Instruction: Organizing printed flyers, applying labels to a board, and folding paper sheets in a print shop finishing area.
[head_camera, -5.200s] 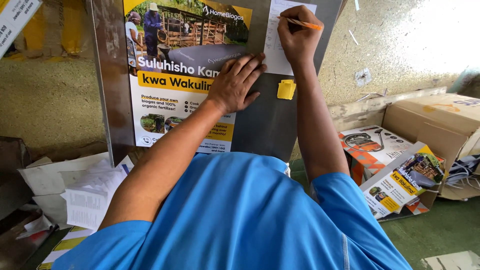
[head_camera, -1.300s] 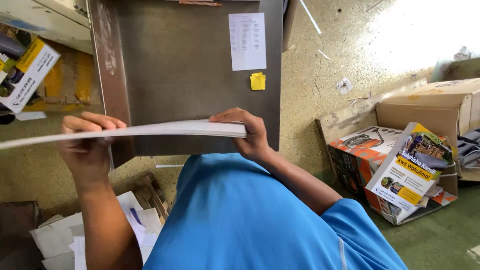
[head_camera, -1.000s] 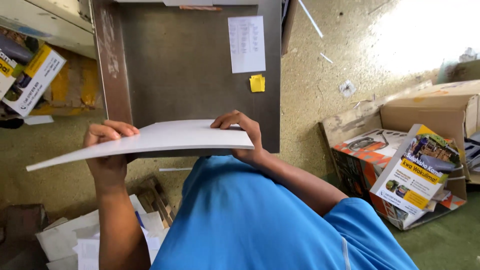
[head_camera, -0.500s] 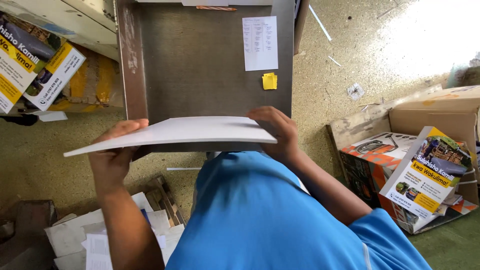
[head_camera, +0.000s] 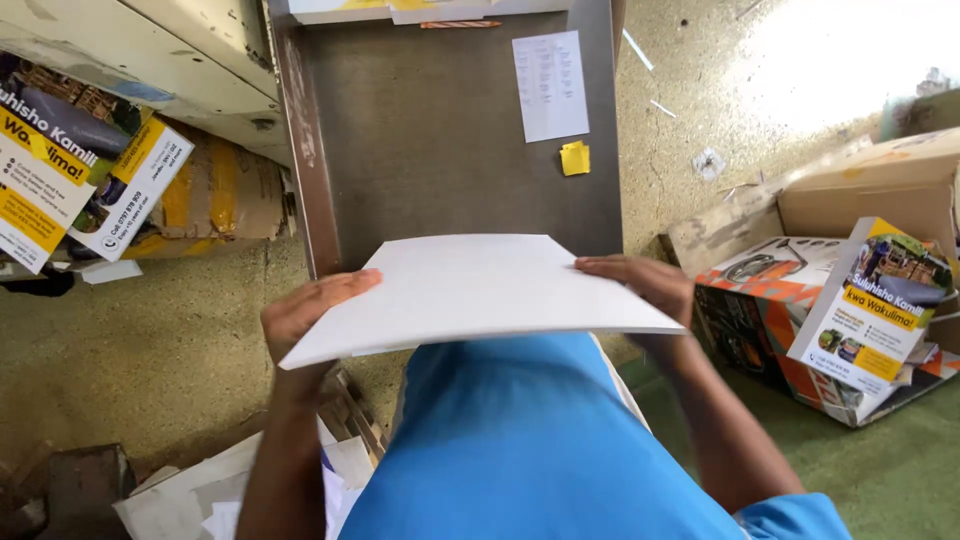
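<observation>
Both hands grip a white stack of sheets (head_camera: 470, 290), held flat above the grey tabletop (head_camera: 440, 150). The left hand (head_camera: 305, 320) clamps its left edge, the right hand (head_camera: 640, 285) closed on its right edge.

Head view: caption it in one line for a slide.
Both hands, left and right, hold a white sheet stack above a grey table.
</observation>
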